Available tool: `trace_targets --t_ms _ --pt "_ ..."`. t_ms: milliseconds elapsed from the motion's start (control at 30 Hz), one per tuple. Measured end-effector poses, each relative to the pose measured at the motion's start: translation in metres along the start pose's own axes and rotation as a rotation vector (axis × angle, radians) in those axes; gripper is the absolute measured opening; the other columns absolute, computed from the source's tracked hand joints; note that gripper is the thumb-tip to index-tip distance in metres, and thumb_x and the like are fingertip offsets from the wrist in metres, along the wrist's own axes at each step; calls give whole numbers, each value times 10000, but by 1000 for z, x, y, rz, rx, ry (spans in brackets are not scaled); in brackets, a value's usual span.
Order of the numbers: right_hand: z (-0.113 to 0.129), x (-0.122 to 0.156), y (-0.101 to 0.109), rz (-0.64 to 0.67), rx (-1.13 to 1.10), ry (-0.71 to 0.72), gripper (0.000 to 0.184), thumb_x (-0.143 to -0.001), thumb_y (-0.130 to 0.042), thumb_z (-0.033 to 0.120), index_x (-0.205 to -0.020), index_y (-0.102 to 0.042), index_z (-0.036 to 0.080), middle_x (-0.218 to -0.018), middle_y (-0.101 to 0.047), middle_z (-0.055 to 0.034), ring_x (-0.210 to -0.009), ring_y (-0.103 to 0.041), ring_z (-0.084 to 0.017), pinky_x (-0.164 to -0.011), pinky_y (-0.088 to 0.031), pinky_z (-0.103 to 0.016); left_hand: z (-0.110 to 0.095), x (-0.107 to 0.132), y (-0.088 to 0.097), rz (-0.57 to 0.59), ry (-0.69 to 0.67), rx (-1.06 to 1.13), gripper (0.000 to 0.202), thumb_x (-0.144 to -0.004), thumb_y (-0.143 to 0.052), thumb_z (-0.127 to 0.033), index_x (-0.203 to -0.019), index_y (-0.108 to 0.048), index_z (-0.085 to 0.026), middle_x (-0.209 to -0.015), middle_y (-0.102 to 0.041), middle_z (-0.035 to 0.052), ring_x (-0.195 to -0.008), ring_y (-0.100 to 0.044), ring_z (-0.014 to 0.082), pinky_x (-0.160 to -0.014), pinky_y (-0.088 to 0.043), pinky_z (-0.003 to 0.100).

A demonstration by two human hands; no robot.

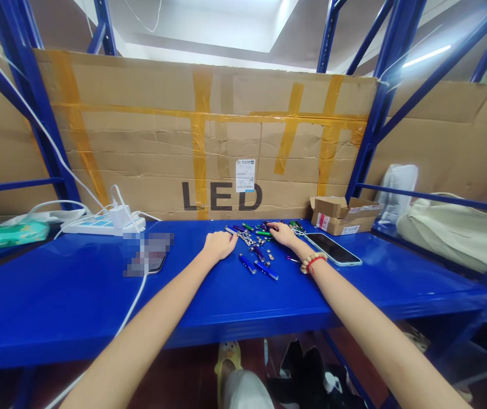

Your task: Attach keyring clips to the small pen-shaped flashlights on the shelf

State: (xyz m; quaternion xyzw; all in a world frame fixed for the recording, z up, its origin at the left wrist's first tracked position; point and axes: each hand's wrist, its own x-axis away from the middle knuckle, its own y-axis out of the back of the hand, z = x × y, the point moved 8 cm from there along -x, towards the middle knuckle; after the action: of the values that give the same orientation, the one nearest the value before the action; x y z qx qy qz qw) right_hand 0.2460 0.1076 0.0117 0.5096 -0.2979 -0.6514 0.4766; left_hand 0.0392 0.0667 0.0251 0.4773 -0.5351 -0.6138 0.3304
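Observation:
Both my arms reach forward over a blue metal shelf (76, 307). My left hand (219, 245) rests on the shelf with its fingers curled, at the left edge of a pile of several small pen-like lights (257, 238) in blue, green and purple, with loose keyrings. What its fingers hold, if anything, is hidden. My right hand (282, 233) lies on the far side of the pile, fingers bent down onto the pieces. A beaded bracelet (311, 262) is on that wrist. Two blue lights (260, 266) lie apart, nearer to me.
A phone (333, 249) lies right of my right hand, beside an open small cardboard box (342, 216). Another phone (152, 258) with a white cable lies to the left, a power strip (100, 225) behind it. A large LED carton (209, 142) walls the back. A cream bag (452, 233) sits right.

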Motion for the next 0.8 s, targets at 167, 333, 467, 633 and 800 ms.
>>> trace_targets --t_ms 167,333,467,633,800 --pt "2 4 0 23 73 -37 340 -834 -390 285 -1087 -613 234 -1162 -587 -35 -1074 -505 -230 -924 -367 -372 0 0 -1 -3 -9 5 613 -865 -110 -439 -837 -657 -163 -943 -659 121 -903 -596 274 -748 -423 380" --pt "6 9 6 30 136 -68 335 -839 -383 318 -1050 -627 228 -1105 -607 -74 -1060 -490 -266 -912 -336 -435 0 -1 -2 -3 -12 12 618 -863 -107 -450 -830 -654 -163 -942 -659 120 -906 -595 273 -750 -423 383" --pt "11 14 12 15 180 -76 341 -842 -381 334 -1033 -631 203 -1102 -589 -103 -1056 -475 -264 -895 -331 -427 1 -2 -3 5 -9 12 610 -863 -118 -450 -832 -654 -162 -942 -659 121 -906 -595 270 -753 -423 377" --pt "28 21 27 -75 193 -24 334 -836 -409 318 -1094 -594 213 -1125 -566 -97 -1061 -458 -248 -861 -339 -398 0 -2 -2 4 -11 8 588 -862 -133 -435 -828 -652 -160 -936 -659 121 -902 -595 271 -748 -427 379" --pt "49 26 28 -9 203 88 230 -806 -470 273 -925 -663 238 -1035 -636 -38 -997 -513 -213 -808 -357 -335 -2 0 -1 24 -41 -3 566 -860 -143 -424 -816 -644 -165 -926 -660 116 -893 -598 262 -745 -430 372"
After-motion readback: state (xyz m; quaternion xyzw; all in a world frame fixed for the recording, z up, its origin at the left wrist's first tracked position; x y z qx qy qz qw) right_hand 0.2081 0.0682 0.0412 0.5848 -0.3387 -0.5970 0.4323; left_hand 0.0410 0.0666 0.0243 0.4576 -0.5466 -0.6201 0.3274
